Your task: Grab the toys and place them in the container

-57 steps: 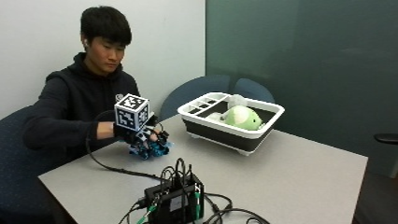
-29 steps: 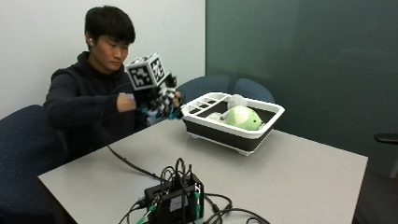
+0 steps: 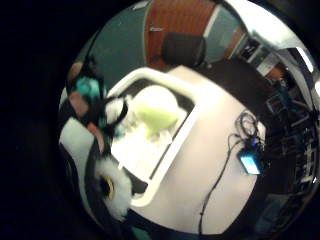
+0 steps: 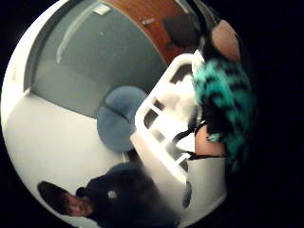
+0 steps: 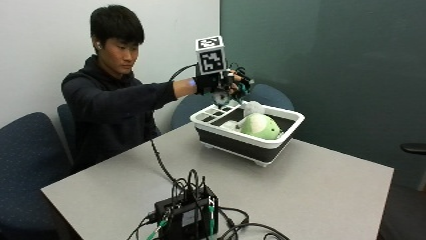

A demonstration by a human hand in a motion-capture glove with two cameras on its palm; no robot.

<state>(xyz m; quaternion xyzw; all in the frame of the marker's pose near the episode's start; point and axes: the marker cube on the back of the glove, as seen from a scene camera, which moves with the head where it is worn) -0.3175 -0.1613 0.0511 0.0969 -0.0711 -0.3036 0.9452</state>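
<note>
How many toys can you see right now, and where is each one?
2. A green plush toy lies in the container; a teal-and-black toy is held by the right hand above it. Others may be hidden inside.

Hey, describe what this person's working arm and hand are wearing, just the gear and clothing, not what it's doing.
The right hand wears a black glove. The arm is covered by a dark long sleeve of a dark hooded top, ending near the wrist. In the palm views, black straps show at the hand's edge. The other hand is not visible in the outside view.
</note>
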